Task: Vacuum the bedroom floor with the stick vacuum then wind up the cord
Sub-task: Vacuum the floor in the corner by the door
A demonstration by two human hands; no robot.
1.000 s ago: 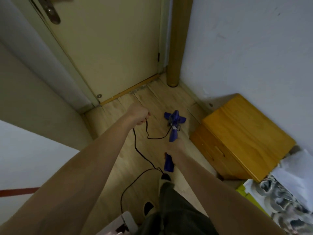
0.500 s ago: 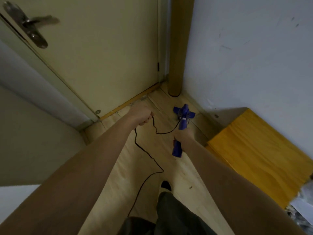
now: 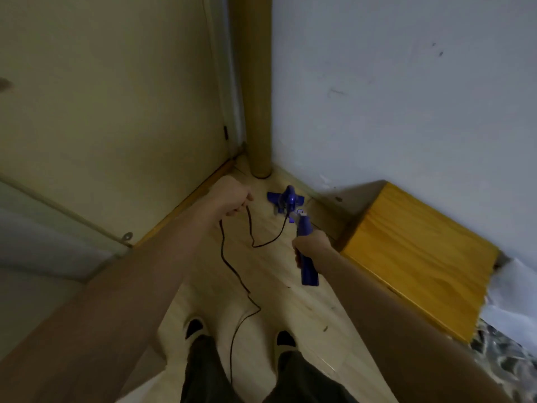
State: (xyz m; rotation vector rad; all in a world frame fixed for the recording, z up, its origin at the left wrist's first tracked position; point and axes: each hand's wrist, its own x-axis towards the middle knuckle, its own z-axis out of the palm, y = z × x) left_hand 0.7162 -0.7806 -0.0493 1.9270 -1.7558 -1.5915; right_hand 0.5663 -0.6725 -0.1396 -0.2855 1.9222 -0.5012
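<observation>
A: Vacuum head moved deeper into the corner since 0.5 s ago, and the camera tipped down, so both feet now show. Only the head view to go on.

B: Grip states?

A: Right hand [image 3: 312,245] is wrapped round the blue handle of the stick vacuum [image 3: 305,257], grip closed on it. Left hand [image 3: 232,197] is fisted round the black cord [image 3: 232,271], grip closed on that.

B: Where's the vacuum?

A: Its blue floor head [image 3: 286,200] sits on the light wood floor [image 3: 290,303], near the round wooden post [image 3: 255,82] in the corner, just beside the wall [image 3: 406,97]. Handle angles back toward the person.

B: Cord run?

A: From the vacuum's neck it dips in a loop to the left hand, then drops from the fist and trails down the floor between the two shoes, left [image 3: 194,328] and right [image 3: 285,338]. Not wound.

B: Surroundings?

A: Cream door [image 3: 116,97] on the left, shut. Yellow wooden box [image 3: 421,257] against the wall on the right, near the right forearm. A few specks of debris on the floor beside the box.
</observation>
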